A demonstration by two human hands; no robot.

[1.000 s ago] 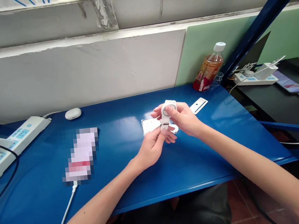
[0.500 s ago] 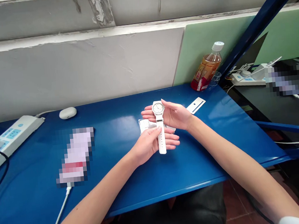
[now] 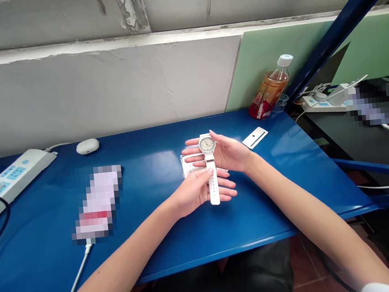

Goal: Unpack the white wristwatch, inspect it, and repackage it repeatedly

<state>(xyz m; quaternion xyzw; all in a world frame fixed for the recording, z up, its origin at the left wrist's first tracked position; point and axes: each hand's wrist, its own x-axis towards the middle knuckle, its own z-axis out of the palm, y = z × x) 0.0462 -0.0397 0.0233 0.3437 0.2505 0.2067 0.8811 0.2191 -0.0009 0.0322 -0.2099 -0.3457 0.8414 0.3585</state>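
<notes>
A white wristwatch point(image 3: 207, 144) with a round pale dial lies face up across both hands, its strap hanging towards me. My left hand point(image 3: 192, 192) pinches the strap, thumb on top and fingers spread beneath it. The watch head rests on the fingers of my right hand point(image 3: 232, 152), whose thumb is against the side of the case. Under the hands, a white flat item point(image 3: 187, 166) lies on the blue table point(image 3: 148, 168), mostly hidden; I cannot tell what it is.
A blurred-out phone point(image 3: 98, 201) on a white cable lies left. Further left are a power strip point(image 3: 15, 181) and a white earbud case point(image 3: 87, 146). A drink bottle point(image 3: 269, 90) stands back right, near a white card point(image 3: 255, 138). A blue metal post point(image 3: 328, 36) slants beyond.
The watch has shifted slightly right and towards me, its dial tilted more into view. The fingers of both hands have spread a little more.
</notes>
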